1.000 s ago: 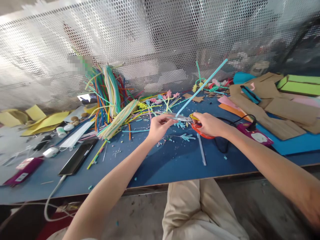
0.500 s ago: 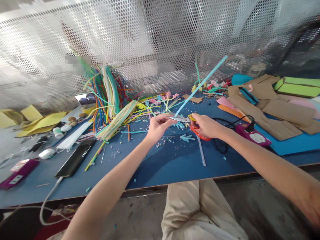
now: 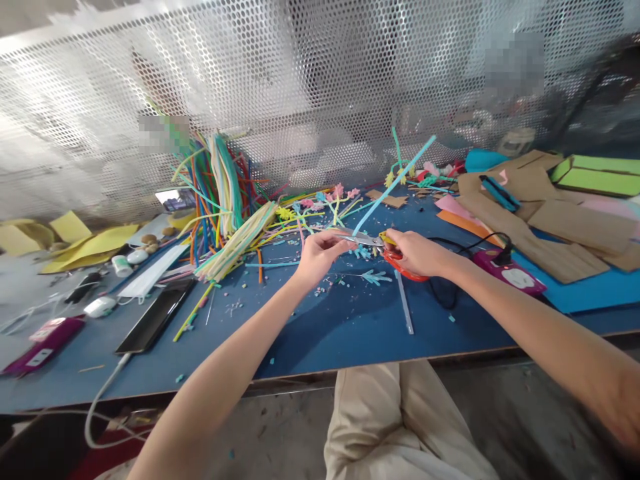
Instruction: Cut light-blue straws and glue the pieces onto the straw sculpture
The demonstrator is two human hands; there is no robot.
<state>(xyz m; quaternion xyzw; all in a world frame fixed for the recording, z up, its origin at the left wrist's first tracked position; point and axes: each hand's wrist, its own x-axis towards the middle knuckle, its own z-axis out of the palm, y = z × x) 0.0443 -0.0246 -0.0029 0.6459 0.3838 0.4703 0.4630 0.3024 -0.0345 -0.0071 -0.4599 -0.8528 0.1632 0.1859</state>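
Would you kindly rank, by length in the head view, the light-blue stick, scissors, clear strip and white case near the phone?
1. Light-blue stick and scissors: too close to rank, the right hand covering part of the scissors.
2. Clear strip.
3. White case.

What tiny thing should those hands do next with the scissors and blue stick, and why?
I'd gently nudge the left hand a little farther from the blades before any snip. The right hand holds the scissors, and their blades meet the light-blue stem right beside the left hand's fingers, so a slip might nip them.
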